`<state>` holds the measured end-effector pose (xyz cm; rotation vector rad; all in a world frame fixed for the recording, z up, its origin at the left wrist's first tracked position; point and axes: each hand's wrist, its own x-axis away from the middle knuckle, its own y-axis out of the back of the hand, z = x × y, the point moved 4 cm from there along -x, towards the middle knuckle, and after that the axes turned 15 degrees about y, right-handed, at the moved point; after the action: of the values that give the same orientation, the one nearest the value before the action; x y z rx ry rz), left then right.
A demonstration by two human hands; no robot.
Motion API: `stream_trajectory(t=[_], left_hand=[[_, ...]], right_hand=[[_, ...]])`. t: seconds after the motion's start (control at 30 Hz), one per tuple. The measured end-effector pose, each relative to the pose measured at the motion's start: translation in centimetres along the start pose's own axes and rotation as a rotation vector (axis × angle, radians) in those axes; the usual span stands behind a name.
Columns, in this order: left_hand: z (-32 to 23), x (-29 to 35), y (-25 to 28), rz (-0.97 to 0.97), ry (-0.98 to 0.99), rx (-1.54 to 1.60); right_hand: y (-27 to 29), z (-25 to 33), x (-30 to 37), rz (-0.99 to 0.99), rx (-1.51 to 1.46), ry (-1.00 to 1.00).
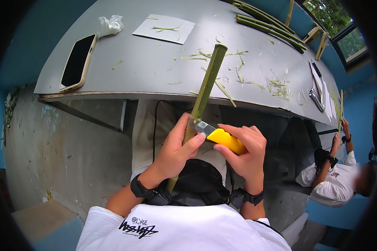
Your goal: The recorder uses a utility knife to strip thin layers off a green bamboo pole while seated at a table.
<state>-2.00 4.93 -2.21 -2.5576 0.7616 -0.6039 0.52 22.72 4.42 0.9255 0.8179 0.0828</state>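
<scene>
A long green bamboo strip [209, 79] stands slanted in front of me, its upper end over the table edge and its lower part running down toward my lap. My left hand [174, 154] is wrapped round it near the middle. In my right hand [249, 150] is a yellow utility knife [227, 141], gripped by its body. Its wide metal blade lies against the bamboo just above my left fingers, where the green skin looks roughened. My left thumb touches the blade or rests very close to it.
On the grey table [125, 79] lie a phone [77, 62], a crumpled plastic bag [111, 26], a pale square sheet [165, 30] and scattered green shavings [278, 88]. Several bamboo stalks [272, 28] lie at the far right. Another person [335, 180] sits right, holding a thin strip.
</scene>
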Motion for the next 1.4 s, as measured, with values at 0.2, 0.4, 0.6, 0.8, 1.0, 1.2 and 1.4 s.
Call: stream_trajectory(t=[0.2,0.4,0.6,0.8,1.0,1.2,1.4], left_hand=[[-0.2,0.1,0.1,-0.142,-0.040,-0.203],[-0.8,0.0,0.7,-0.142,-0.037,-0.227],[-2.4,-0.8,0.4,-0.026,-0.068,-0.035],[-2.5,-0.9,0.2,0.056,0.046,0.029],[-1.7,-1.0,0.0,0.002,-0.036,-0.037],[-1.4,-1.2,0.0,-0.038,-0.059,-0.114],[-1.4,-1.5,-0.2,-0.122,-0.054,-0.122]], right_hand=[[0.7,0.3,-0.4,0.007,0.039,0.004],[0.6,0.4,-0.8,0.012,0.014,0.004],[0.5,0.1,-1.3,0.028,-0.001,-0.005],[0.9,0.2,-1.6,0.033,0.044,0.010],[1.1,0.0,-1.6,0.026,0.059,0.024],[1.7,0.1,-2.2,0.074,0.121,0.055],[1.6,-0.2,-2.2,0.061,0.203,0.105]])
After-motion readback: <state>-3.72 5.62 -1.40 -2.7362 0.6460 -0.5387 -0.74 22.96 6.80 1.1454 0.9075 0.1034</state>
